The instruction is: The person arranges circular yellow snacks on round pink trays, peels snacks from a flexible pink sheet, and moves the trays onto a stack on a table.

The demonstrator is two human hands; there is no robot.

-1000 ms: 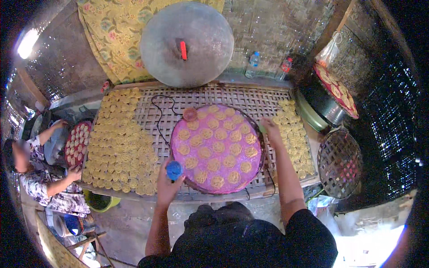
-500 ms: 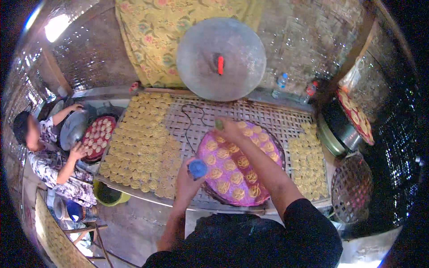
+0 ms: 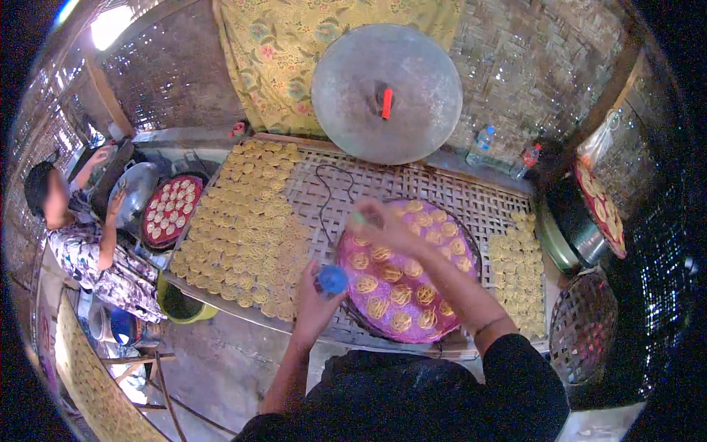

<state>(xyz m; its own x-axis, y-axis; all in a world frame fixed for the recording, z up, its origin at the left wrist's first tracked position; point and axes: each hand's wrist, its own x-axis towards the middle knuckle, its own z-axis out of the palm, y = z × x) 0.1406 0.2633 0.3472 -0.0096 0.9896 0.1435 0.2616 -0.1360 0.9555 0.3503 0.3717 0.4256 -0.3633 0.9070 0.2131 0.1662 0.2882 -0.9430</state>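
Observation:
A small blue cup (image 3: 333,279) sits in my left hand (image 3: 315,303), its fingers wrapped round it beside the left rim of a round tray lined with bright pink cloth (image 3: 375,306). My right hand (image 3: 379,227), somewhat blurred, is closed on a small pale-green thing (image 3: 359,219) whose kind I cannot make out. It is over the tray's far left part, and my forearm crosses above the cloth. Several yellow coils of noodle-like strands (image 3: 401,295) lie spaced out on the pink cloth. Part of them is hidden under my right arm.
The tray rests on a woven bamboo rack (image 3: 305,188) bearing rows of yellow coils (image 3: 243,221) at left and more coils (image 3: 515,272) at right. A large metal lid (image 3: 387,66) with a red handle hangs beyond. At left, a co-worker (image 3: 81,228) handles a metal lid (image 3: 140,184) beside a red tray (image 3: 193,190).
The scene has shifted right in view. My right hand has come slightly nearer and left over the tray; my left still holds the cup. The co-worker's hands have moved about the metal lid.

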